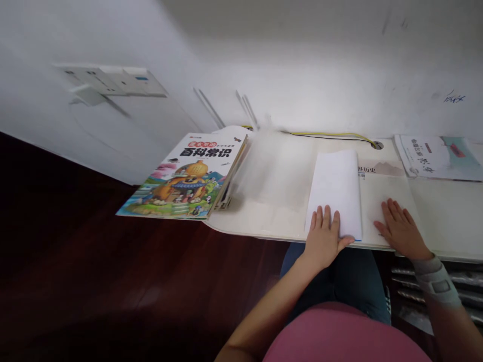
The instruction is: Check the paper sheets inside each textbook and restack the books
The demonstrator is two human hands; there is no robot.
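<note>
My left hand (325, 235) lies flat with fingers stretched out on the near end of a white folded sheet (335, 188) that covers the left part of a pale book (381, 193). My right hand (398, 229) rests open, fingers spread, on the book's cover near the desk's front edge. A grey strap wraps my right wrist. Neither hand grips anything.
A colourful picture book (181, 178) lies on a small stack at the white desk's (271, 216) left end, overhanging the edge. Another booklet (437, 157) lies at the back right. A yellow cable (332, 134) runs along the wall. Wall sockets (113, 80) sit at the upper left; dark wooden floor lies below.
</note>
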